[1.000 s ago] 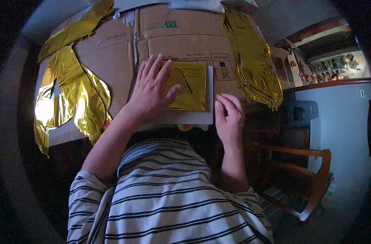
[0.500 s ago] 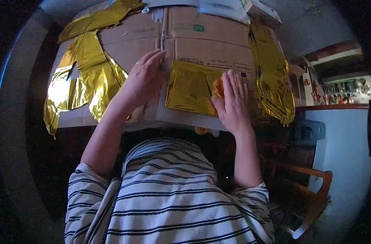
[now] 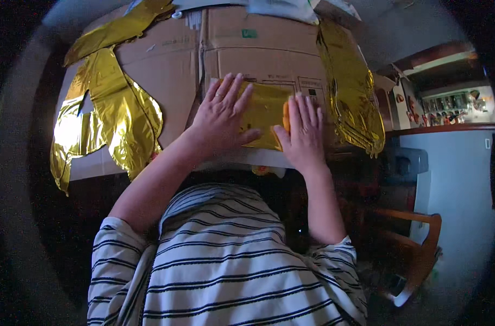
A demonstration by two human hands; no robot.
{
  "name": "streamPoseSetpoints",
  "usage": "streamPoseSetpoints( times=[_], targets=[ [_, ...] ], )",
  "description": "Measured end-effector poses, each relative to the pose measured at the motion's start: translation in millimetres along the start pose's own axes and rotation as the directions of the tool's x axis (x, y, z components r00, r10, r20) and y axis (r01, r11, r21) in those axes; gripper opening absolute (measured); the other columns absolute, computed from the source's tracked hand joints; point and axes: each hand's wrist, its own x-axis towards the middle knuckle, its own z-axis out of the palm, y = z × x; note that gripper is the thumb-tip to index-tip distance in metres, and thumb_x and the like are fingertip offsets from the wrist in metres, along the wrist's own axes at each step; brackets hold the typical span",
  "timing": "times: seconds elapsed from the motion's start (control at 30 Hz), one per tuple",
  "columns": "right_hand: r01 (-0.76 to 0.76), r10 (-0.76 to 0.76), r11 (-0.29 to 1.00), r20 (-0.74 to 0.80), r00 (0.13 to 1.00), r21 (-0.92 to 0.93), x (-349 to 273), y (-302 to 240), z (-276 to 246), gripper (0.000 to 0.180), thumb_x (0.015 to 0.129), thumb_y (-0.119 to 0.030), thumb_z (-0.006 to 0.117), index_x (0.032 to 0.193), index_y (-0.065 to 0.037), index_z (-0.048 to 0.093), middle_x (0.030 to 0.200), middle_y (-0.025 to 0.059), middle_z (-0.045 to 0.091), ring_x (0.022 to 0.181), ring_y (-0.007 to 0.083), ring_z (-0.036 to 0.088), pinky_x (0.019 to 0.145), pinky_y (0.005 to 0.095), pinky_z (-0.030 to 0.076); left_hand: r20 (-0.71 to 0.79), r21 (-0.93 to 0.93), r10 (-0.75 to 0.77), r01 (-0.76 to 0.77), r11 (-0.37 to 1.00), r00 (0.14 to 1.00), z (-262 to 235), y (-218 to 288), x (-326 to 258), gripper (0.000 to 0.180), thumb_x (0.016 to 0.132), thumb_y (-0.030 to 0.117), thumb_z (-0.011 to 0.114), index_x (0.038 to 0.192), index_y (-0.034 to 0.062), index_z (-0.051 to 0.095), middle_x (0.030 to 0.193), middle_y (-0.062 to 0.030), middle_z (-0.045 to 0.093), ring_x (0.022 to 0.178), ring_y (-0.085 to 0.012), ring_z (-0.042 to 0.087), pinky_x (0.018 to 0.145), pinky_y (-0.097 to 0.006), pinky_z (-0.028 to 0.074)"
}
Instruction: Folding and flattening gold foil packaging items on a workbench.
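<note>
A flat, folded gold foil piece [image 3: 265,111] lies in front of me on a white sheet [image 3: 258,157]. My left hand [image 3: 221,111] rests on its left part, fingers spread and palm down. At its right end my right hand [image 3: 303,127] lies flat with the fingers stretched out. Partly under that hand, beside the thumb, shows a crinkled orange piece [image 3: 285,117]; its kind cannot be made out. Neither hand grips anything that I can see.
Brown cardboard [image 3: 263,60] covers the work surface. Shiny gold foil shapes [image 3: 120,108] hang over its left edge, with another gold foil [image 3: 348,87] along the right. White plastic [image 3: 282,8] lies at the far edge. A wooden chair [image 3: 429,239] stands at the lower right.
My left hand has come right and down onto the gold foil, its fingers now spread. My right hand stays at the foil's right end, over the orange piece. The whole view has shifted slightly.
</note>
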Motion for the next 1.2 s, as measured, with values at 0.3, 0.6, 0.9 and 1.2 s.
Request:
streamPoseSetpoints(
  times=[0.3,0.6,0.9,1.2],
  targets=[
    [-0.659,0.637,0.392,0.327,0.698,0.642,-88.1,-9.2,-7.7,0.028,0.095,-0.03,0.066,0.093,-0.003,0.066,0.079,0.0043,0.067,0.062,0.0163,0.061,0.058,0.0321,0.051,0.055,0.002,-0.03,0.03,1.0,0.998,-3.5,4.6,-0.7,0.097,0.087,0.068,0.052,0.152,-0.0002,0.029,0.158,-0.026,0.024,0.149,-0.0393,0.019,0.122,-0.05,0.011],
    [-0.537,0.601,-0.249,0.564,0.567,0.806,-80.1,-15.7,-2.7,0.02,0.094,-0.023,0.067,0.099,-0.004,0.068,0.077,0.0044,0.068,0.055,0.0131,0.064,0.051,0.0242,0.05,0.124,0.076,-0.036,0.027,0.997,0.992,-11.9,7.3,6.6,0.096,0.088,0.069,0.051,0.152,-0.0006,0.03,0.156,-0.0259,0.028,0.148,-0.0387,0.022,0.122,-0.05,0.012],
    [-0.55,0.672,-0.208,0.527,0.52,0.808,-84.6,9.4,-23.3,0.025,0.092,-0.026,0.07,0.099,-0.003,0.065,0.077,0.0053,0.069,0.054,0.0145,0.065,0.048,0.0238,0.048,0.179,0.116,-0.045,0.024,0.993,0.983,-12.8,4.9,9.3,0.098,0.088,0.074,0.045,0.151,0.0002,0.032,0.157,-0.0249,0.027,0.149,-0.0374,0.019,0.122,-0.05,0.01],
    [-0.667,0.782,0.011,0.409,0.47,0.745,-101.0,73.5,-77.8,0.03,0.092,-0.031,0.067,0.1,-0.002,0.065,0.077,0.0062,0.067,0.052,0.0132,0.061,0.048,0.0253,0.047,0.17,0.11,-0.041,0.023,0.994,0.985,-12.8,5.6,8.9,0.098,0.088,0.073,0.047,0.152,0.0003,0.031,0.158,-0.0251,0.026,0.149,-0.0379,0.019,0.122,-0.051,0.01]
  ],
)
